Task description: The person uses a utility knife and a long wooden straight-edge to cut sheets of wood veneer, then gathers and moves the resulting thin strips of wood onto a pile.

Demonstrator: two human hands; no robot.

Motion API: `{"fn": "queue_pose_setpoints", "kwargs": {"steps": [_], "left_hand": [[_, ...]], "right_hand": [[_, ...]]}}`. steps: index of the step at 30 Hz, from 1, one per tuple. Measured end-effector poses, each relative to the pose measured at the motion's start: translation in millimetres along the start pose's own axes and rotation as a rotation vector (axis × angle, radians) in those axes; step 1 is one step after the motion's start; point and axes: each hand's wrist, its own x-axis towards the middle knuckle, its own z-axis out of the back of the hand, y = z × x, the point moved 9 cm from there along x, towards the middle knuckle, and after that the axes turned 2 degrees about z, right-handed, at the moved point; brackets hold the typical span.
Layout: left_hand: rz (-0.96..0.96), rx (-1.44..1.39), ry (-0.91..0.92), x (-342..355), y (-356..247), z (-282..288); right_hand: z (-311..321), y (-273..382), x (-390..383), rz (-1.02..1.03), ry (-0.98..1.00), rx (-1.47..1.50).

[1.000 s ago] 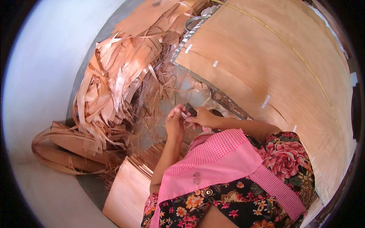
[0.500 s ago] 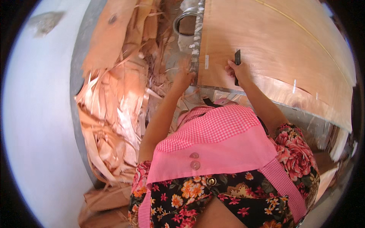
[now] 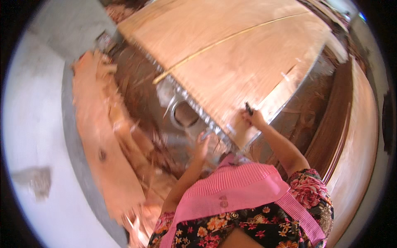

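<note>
The broad wood sheet (image 3: 248,58) spreads out in front of me, its near corner just ahead of my apron (image 3: 235,186). Off to my left lies a long, ragged piece of wood (image 3: 97,136), and a thin yellow strip (image 3: 225,40) crosses the sheet. A metal ring (image 3: 173,115) sits beside the sheet's left edge. My left hand (image 3: 202,146) is raised near that edge, fingers bunched upward — blur hides whether they pinch anything. My right hand (image 3: 255,119) is over the near corner, fingers curled shut around a small dark tool (image 3: 249,108) — its tip pokes out above them.
</note>
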Motion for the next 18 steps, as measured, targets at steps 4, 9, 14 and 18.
{"fn": "queue_pose_setpoints", "kwargs": {"steps": [4,9,14,18], "left_hand": [[-0.733,0.851,-0.411,18.4,-144.7,77.6],[-0.485,1.35,-0.428,214.4,-240.9,95.6],[-0.346,1.51,-0.026,281.2,-236.2,62.4],[0.039,0.6,0.723,184.1,-178.8,4.8]], "right_hand": [[17.0,-13.2,-64.8,-0.204,-0.102,-0.152],[8.4,50.4,-1.5,-0.118,0.055,-0.049],[-14.0,96.9,59.3,-0.179,0.021,0.247],[-49.9,124.3,85.8,-0.24,-0.033,0.302]]}}
